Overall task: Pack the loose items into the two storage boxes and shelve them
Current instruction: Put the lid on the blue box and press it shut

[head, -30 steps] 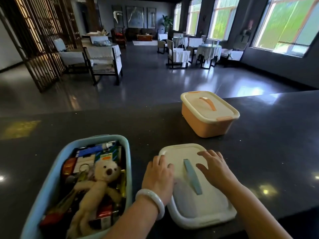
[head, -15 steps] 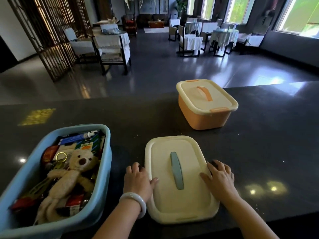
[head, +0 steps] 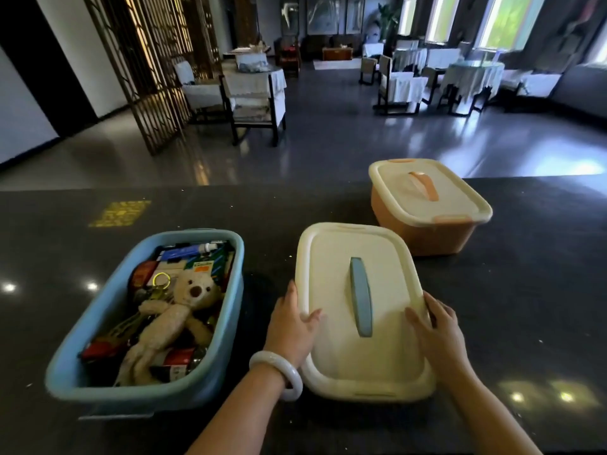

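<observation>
A cream lid (head: 338, 323) with a blue-grey handle is tilted up off the dark counter (head: 525, 307), its near end lower. My left hand (head: 290, 326) grips its left edge and my right hand (head: 438, 330) grips its right edge. To the left stands an open blue box (head: 72, 372) full of items: a beige teddy bear (head: 170, 323), a tube, cartons, a key ring and red packs. Behind the lid sits an orange box (head: 423, 234) shut with its own cream lid and orange handle.
The counter's far edge runs across the middle of the view. Beyond it lies a dark polished floor with chairs and cloth-covered tables (head: 256, 90), a wooden lattice screen (head: 154, 70) at the left, and bright windows at the back right.
Both hands slid from the lid's top to its side edges and took hold; the lid now lifts off the counter. The view has shifted, so the blue box sits more to the centre.
</observation>
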### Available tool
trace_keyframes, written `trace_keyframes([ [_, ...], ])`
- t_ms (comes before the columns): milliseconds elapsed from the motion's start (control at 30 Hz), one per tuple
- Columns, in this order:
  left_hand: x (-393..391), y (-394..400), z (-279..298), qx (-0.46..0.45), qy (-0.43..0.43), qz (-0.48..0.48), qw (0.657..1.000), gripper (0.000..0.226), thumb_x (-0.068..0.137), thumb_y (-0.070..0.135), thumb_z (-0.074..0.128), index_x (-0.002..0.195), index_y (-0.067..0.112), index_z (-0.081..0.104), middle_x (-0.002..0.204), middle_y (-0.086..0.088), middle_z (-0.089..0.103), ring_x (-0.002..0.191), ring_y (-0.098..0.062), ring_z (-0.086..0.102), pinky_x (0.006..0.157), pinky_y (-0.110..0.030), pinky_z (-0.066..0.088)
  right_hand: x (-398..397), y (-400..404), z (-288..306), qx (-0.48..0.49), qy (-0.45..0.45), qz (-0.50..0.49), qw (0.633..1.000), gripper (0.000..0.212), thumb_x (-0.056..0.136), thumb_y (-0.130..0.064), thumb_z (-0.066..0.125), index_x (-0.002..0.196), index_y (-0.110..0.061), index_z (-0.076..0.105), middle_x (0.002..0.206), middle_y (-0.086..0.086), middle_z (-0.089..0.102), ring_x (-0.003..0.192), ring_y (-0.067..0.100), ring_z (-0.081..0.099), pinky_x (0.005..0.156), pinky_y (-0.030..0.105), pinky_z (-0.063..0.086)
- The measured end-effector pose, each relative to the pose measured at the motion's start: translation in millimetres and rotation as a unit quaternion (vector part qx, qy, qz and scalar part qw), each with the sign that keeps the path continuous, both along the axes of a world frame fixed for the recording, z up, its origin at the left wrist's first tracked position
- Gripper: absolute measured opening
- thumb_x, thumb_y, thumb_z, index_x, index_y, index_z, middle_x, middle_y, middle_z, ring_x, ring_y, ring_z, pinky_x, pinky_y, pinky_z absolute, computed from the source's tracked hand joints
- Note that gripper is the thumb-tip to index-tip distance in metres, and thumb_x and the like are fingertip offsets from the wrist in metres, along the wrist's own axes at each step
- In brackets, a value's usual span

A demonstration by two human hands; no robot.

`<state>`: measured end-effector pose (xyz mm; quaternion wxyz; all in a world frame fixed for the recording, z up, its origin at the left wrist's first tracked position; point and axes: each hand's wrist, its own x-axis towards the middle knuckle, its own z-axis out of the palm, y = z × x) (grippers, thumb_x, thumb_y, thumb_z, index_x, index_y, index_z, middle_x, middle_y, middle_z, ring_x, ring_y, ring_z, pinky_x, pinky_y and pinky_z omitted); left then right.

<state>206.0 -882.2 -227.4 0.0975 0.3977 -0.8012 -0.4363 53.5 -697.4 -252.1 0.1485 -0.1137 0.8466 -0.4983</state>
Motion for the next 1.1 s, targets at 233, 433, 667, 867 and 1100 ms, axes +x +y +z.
trace_keyframes([
  [233,44,-48,67,-0.097,0.094,0.062,0.989,0.076,0.092,0.042,0.058,0.152,0.023,0.017,0.139,-0.001,0.042,0.115,-0.012,0.046,0.093,-0.024,0.039,28,-69,55,-0.07,0.0,0.05,0.996,0.062,0.091,-0.041,0.057,0.147,-0.03,0.033,0.138,-0.004,0.047,0.113,0.014,0.049,0.08,0.032,0.041],
  [433,126,-112,93,-0.058,0.083,0.11,0.989,0.053,0.091,0.038,0.06,0.139,0.024,0.041,0.128,-0.006,0.053,0.114,-0.023,0.054,0.098,-0.047,0.046,101,-143,69,-0.095,0.008,0.14,0.986,0.048,0.092,-0.035,0.058,0.136,-0.032,0.039,0.106,-0.015,0.054,0.09,0.003,0.055,0.061,0.021,0.042],
  [667,209,-165,77,-0.027,0.006,0.167,0.986,0.055,0.099,0.038,0.044,0.15,0.026,0.028,0.142,-0.005,0.036,0.121,-0.024,0.048,0.099,-0.04,0.041,178,-207,58,-0.037,-0.028,0.187,0.981,0.026,0.094,-0.035,0.054,0.115,-0.032,0.039,0.102,-0.009,0.056,0.089,0.007,0.057,0.071,0.029,0.05],
  [867,228,-187,54,0.026,0.024,0.159,0.987,0.046,0.101,0.032,0.042,0.147,0.03,0.035,0.138,0.001,0.048,0.12,-0.019,0.051,0.105,-0.044,0.039,203,-215,51,-0.015,-0.014,0.142,0.99,0.012,0.101,-0.021,0.042,0.106,-0.02,0.053,0.096,-0.003,0.062,0.085,0.01,0.061,0.066,0.024,0.048],
  [1100,223,-201,41,0.116,0.066,0.153,0.979,0.049,0.1,0.032,0.045,0.147,0.029,0.033,0.13,0.003,0.054,0.113,-0.019,0.055,0.103,-0.047,0.04,209,-215,58,-0.034,-0.084,0.092,0.992,0.024,0.1,-0.019,0.047,0.122,-0.023,0.057,0.109,0.0,0.066,0.099,0.018,0.065,0.091,0.045,0.053],
])
